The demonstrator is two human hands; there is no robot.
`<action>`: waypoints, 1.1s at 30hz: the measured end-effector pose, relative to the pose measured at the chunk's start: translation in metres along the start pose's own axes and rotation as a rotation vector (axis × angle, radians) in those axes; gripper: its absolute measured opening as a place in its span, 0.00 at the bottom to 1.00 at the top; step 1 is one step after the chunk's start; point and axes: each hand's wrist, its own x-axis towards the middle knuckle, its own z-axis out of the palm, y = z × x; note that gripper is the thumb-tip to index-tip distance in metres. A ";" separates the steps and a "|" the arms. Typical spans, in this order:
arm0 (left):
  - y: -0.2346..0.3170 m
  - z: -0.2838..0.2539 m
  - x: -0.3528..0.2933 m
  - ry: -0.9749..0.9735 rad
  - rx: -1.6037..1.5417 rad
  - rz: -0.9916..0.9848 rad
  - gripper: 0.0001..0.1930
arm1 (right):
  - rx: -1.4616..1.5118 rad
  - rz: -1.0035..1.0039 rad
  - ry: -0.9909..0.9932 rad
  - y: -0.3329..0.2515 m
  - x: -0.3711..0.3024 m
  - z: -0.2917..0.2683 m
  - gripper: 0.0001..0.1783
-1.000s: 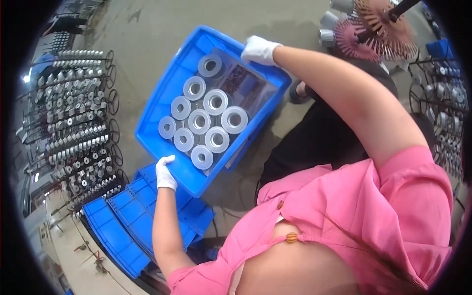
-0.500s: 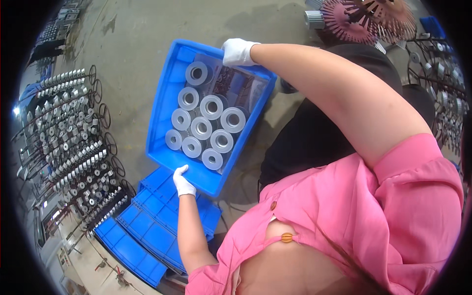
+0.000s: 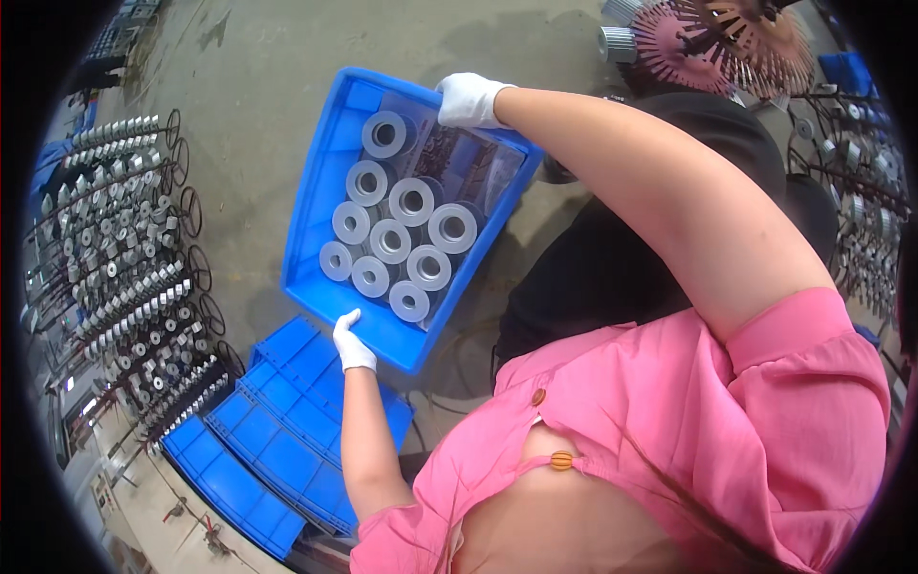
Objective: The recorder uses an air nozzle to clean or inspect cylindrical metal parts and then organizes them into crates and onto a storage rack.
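Note:
Both of my hands, in white gloves, carry a blue plastic crate (image 3: 308, 230) held at a slant. My left hand (image 3: 355, 344) grips its near end wall, with the thumb showing over the rim and the other fingers hidden. At the far end my right hand (image 3: 473, 101) is closed over the rim near the corner, its fingertips partly out of sight. Inside the crate stand several silver-grey ring-shaped metal parts (image 3: 390, 241) with round centre holes. A clear plastic sheet or bag (image 3: 469, 158) seems to lie in the crate's far right part.
Stacked blue crates (image 3: 287, 421) are below my left forearm. Racks (image 3: 134, 277) hung with many metal parts line the left side. Pink fan-like discs (image 3: 674, 43) stand at the upper right, beside another parts rack (image 3: 856, 182). Grey floor (image 3: 249, 115) lies beyond the crate.
The held crate has shifted very slightly, with both hands keeping their grip. The stacked crates and left racks appear a little further left in view.

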 end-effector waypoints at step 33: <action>-0.106 0.022 0.090 -0.180 -0.371 0.019 0.23 | 0.079 0.018 -0.011 0.011 -0.034 0.001 0.28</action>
